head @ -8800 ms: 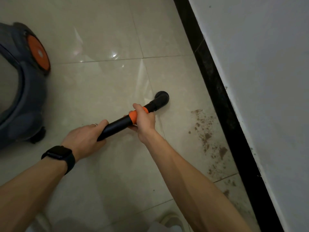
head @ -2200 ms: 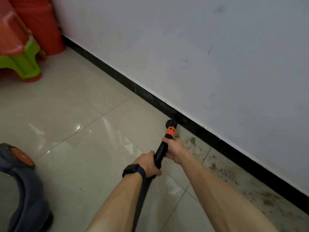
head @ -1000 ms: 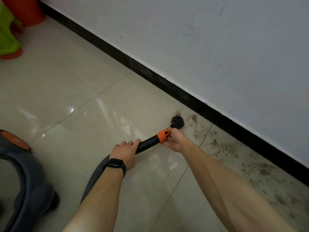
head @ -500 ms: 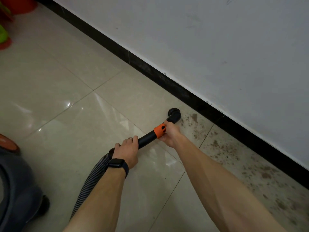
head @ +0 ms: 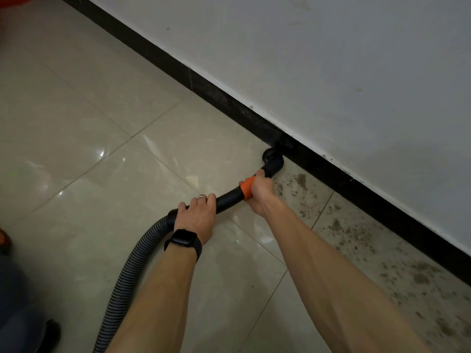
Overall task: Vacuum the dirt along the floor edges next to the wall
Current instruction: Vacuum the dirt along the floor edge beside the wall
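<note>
— So, what lies around the pipe (head: 229, 198)?
— Glossy beige floor tiles (head: 102, 200), a white wall (head: 331, 59) far right with a black skirting strip (head: 229, 103) along its foot, and part of a grey vacuum body (head: 15, 314) at the near left edge.
— And the textures?
— A ribbed grey hose (head: 132, 268) curves up from near left into the smooth black pipe, which has an orange collar. Its round nozzle (head: 272, 160) sits on the floor just beside the skirting. Brown dirt (head: 356, 233) speckles the tiles to its right.
— Which way does it run?
— From near left to far right, nozzle toward the wall. The left hand (head: 197, 216), wearing a black watch (head: 183, 238), curls its fingers over the pipe's rear end; the right hand (head: 260, 191) wraps the collar.
</note>
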